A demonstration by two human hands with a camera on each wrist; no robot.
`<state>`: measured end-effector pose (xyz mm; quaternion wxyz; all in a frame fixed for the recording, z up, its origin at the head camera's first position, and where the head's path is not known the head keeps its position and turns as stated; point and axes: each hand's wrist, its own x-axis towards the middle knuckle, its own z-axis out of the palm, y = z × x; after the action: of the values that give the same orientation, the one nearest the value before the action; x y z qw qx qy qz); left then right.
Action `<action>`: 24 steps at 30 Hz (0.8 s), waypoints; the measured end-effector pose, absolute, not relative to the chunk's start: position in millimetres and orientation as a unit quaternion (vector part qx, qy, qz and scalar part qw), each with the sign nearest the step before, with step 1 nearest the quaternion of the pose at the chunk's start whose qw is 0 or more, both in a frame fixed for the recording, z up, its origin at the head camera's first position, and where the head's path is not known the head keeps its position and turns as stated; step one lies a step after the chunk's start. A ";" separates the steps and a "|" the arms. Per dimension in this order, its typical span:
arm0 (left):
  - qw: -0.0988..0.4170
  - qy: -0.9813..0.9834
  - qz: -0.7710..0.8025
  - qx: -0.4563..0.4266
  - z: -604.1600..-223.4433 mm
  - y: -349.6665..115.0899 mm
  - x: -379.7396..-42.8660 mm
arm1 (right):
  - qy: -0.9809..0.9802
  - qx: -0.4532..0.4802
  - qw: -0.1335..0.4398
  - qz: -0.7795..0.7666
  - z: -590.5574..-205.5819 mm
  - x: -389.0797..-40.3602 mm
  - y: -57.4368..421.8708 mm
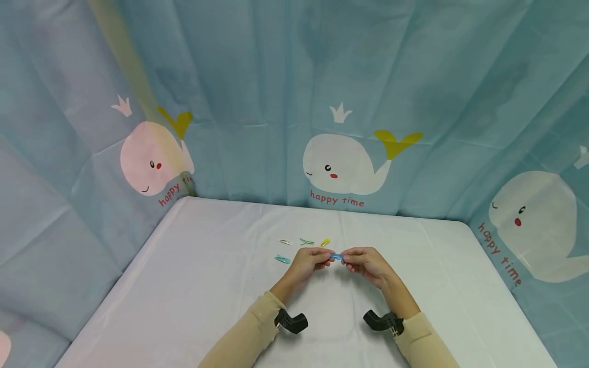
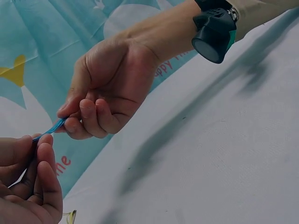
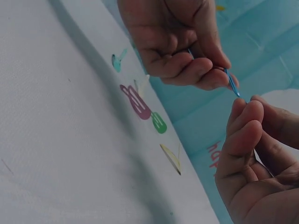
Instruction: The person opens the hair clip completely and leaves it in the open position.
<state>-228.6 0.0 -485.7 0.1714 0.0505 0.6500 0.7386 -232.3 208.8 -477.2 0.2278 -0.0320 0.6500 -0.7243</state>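
Note:
A blue snap hair clip (image 1: 337, 256) is stretched between both hands above the white table. My left hand (image 1: 313, 263) pinches one end between thumb and fingers. My right hand (image 1: 368, 263) pinches the other end the same way. In the left wrist view the clip (image 2: 57, 126) shows as a narrow strip between the left hand (image 2: 28, 182) and the right hand (image 2: 110, 88). From the right wrist view the clip (image 3: 231, 83) runs from the left hand (image 3: 175, 42) down to the right hand (image 3: 261, 158); the fingertips hide its ends.
On the table (image 1: 184, 286) lie a teal clip (image 1: 282, 259), a pale clip (image 1: 285, 241), a green clip (image 1: 307, 241) and a yellow clip (image 1: 325, 242). A purple clip-like piece (image 3: 137, 103) touches the green one in the right wrist view. Whale-printed curtains (image 1: 257, 102) surround the table's back and sides.

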 end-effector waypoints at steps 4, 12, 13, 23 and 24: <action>0.175 0.642 0.745 0.044 -487.1 1.0 -228.8 | 0.643 -0.040 0.227 -0.730 -478.9 -231.9 208.9; 0.170 0.641 0.748 0.046 -488.5 2.3 -228.4 | 0.630 -0.059 0.227 -0.740 -481.6 -231.7 209.9; 0.169 0.642 0.747 0.046 -488.4 2.5 -228.3 | 0.630 -0.059 0.228 -0.740 -481.5 -231.5 209.8; 0.157 0.657 0.736 0.040 -489.5 4.2 -228.4 | 0.633 -0.060 0.225 -0.738 -482.0 -231.7 209.9; 0.155 0.658 0.736 0.038 -489.7 4.5 -228.4 | 0.634 -0.058 0.224 -0.738 -482.0 -232.1 209.5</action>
<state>-228.4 4.5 -489.7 0.1554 0.0381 0.6580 0.7358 -232.1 209.5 -482.0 0.2239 -0.0580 0.6339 -0.7380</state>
